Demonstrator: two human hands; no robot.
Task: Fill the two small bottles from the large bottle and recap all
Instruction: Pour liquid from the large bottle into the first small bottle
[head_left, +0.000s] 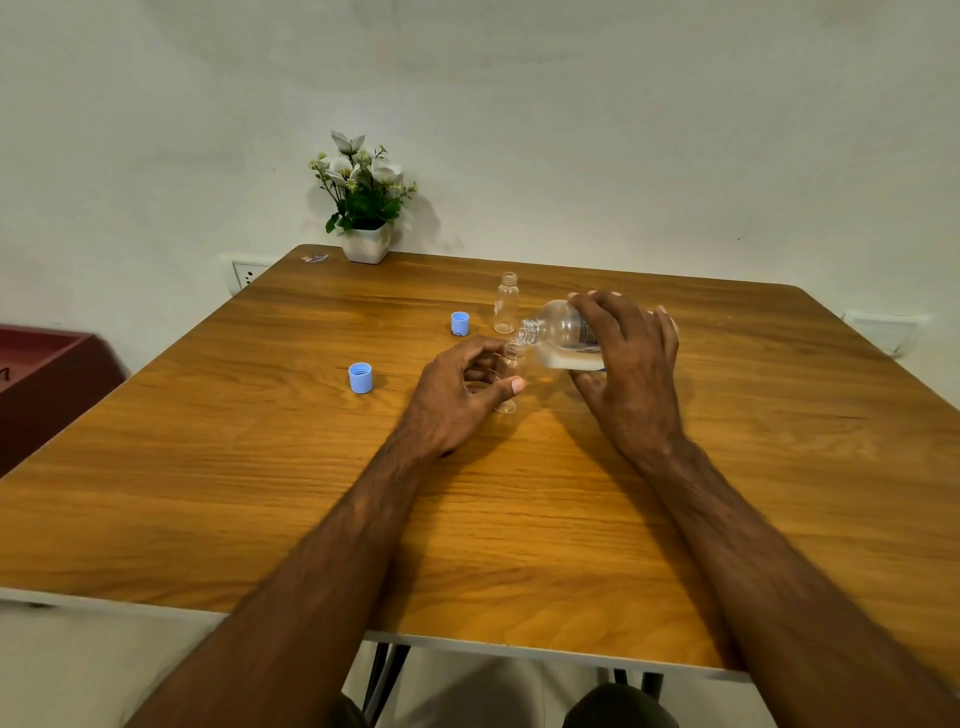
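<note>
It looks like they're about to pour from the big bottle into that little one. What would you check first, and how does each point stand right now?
1. Small bottle steadied: ok, the left hand grips it upright on the table.
2. Large bottle held firmly: ok, the right hand wraps its body, tipped nearly level.
3. Mouths lined up: ok, the large bottle's open neck sits just above the small bottle's mouth.
4. Liquid flowing yet: cannot tell; it pools low in the large bottle and no stream shows.
5. Second small bottle ready: ok, upright and uncapped behind.
6. Caps at hand: two blue caps lie left; a third cannot be seen.
</note>
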